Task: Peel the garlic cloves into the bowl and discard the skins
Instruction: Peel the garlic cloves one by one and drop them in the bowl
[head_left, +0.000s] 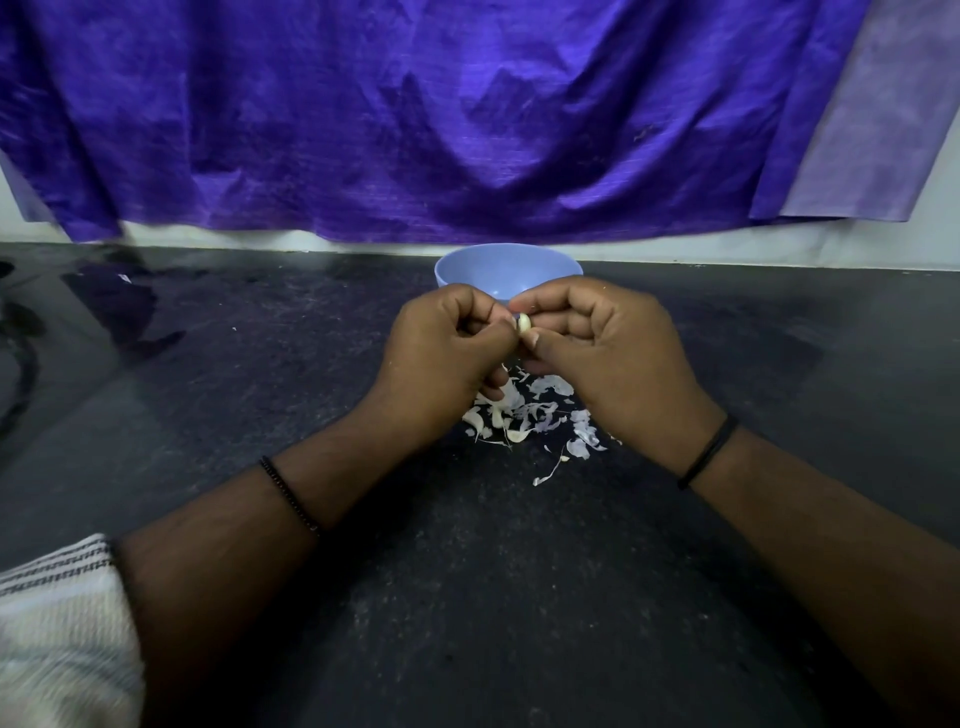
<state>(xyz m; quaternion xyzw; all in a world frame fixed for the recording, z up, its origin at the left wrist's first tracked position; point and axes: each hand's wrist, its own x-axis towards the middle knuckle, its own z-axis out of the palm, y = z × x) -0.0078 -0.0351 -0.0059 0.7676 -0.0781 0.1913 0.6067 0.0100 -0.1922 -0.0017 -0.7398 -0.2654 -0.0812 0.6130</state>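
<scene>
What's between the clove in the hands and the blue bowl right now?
Nothing visible. Both the left hand and right hand pinch the garlic clove just in front of the blue bowl, whose mouth shows open behind the fingers. The skins lie on the counter below, nearer the person.

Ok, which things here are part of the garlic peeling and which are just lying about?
Part of the job:
garlic clove, pinched by left hand and right hand
blue bowl
skins on the counter

Lying about:
purple cloth
striped towel
</scene>
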